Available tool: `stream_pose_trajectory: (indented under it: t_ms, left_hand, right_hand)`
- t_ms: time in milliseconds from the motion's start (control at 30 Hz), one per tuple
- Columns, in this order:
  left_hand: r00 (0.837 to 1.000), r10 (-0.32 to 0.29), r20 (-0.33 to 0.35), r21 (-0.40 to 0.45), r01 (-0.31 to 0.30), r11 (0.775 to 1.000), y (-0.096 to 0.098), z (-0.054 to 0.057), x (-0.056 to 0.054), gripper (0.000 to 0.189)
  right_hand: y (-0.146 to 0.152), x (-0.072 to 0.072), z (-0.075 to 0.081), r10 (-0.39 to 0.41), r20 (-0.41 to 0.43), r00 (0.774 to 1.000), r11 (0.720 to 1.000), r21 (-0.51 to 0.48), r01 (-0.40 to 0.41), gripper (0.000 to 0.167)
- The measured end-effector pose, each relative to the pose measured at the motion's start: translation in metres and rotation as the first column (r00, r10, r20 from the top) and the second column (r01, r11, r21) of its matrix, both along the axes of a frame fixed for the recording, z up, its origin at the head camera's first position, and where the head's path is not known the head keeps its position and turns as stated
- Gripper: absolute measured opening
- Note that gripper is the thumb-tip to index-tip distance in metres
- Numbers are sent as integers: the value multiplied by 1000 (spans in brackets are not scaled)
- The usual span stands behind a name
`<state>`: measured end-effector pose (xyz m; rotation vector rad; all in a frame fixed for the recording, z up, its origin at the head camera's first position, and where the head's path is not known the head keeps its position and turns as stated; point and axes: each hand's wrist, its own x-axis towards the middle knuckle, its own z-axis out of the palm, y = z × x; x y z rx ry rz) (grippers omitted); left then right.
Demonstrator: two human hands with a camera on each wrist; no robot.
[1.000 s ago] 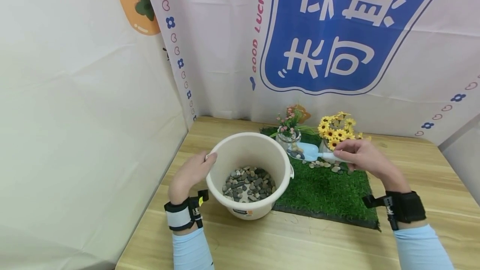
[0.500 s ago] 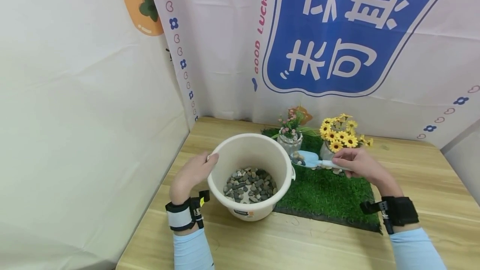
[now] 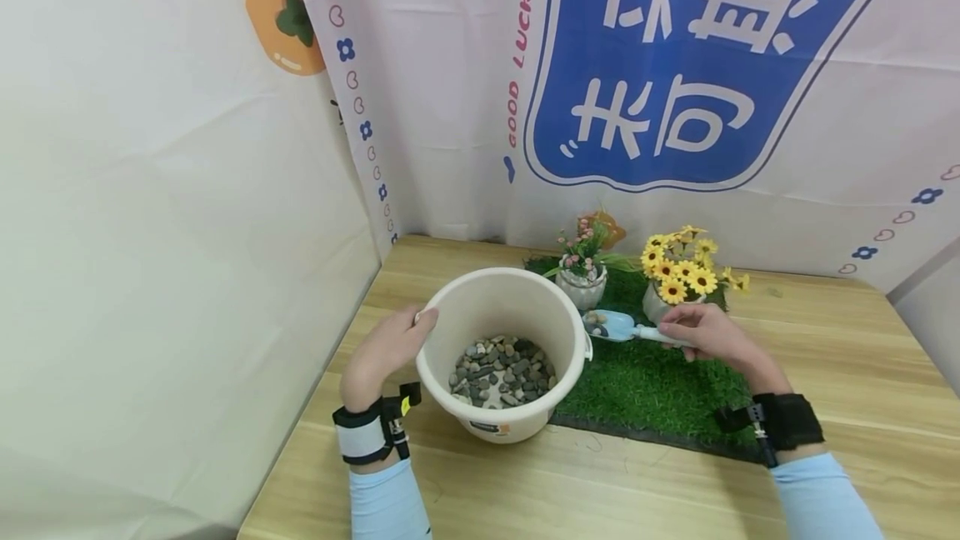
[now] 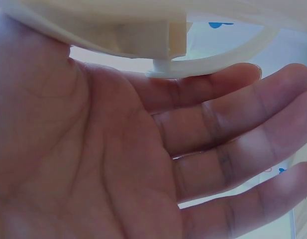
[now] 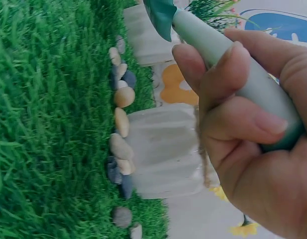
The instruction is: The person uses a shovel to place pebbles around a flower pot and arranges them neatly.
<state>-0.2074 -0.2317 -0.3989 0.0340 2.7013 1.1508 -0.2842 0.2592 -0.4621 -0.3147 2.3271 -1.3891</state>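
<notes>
A cream bucket [image 3: 495, 282] with small pebbles [image 3: 504, 369] on its bottom stands on the table. My left hand [image 3: 390, 347] holds its left rim, thumb over the edge; in the left wrist view the other fingers [image 4: 218, 164] extend outside, below the rim and beside the white handle [image 4: 218, 65]. My right hand [image 3: 712, 333] grips the pale handle of a light-blue garden scoop [image 3: 617, 327], fingers wrapped round it in the right wrist view. Several pebbles [image 3: 595, 322] lie in the scoop blade, which hangs over the turf close to the bucket's right rim.
A green artificial turf mat [image 3: 637, 390] lies right of the bucket. On it stand a pot of pink flowers [image 3: 582, 283] and a pot of yellow flowers [image 3: 658, 305]. A row of stones [image 5: 122, 122] runs along the pots. Printed cloth [image 3: 450, 107] hangs behind the wooden table [image 3: 570, 490].
My right hand has moved slightly left and toward me with the pebble-laden scoop, from in front of the pots to nearer the bucket rim. The left hand stays on the bucket.
</notes>
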Motion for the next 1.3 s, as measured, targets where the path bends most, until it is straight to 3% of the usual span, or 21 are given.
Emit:
stream_pose_trajectory:
  t_ms: [300,533,767,1000,1300]
  left_hand:
    - [1000,7,2,-9,-7,1000,0,0,0,53]
    - [1000,-1,-8,5,1,1000,1,1,1,53]
    - [1000,-2,5,28,2,1000,2,1,1,54]
    - [1000,4,12,30,-5,1000,1,0,0,54]
    - [1000,10,30,23,-10,1000,0,0,0,56]
  right_hand:
    - [-4,-3,-8,-25,9,1000,999,23,25,41]
    - [-9,-2,-6,-2,-19,1000,996,94,4,35]
    - [-19,-2,3,18,-109,994,980,200,4,31]
    - [-31,3,16,9,-164,986,945,323,45,27]
    - [-44,8,29,56,-226,973,917,397,40,26]
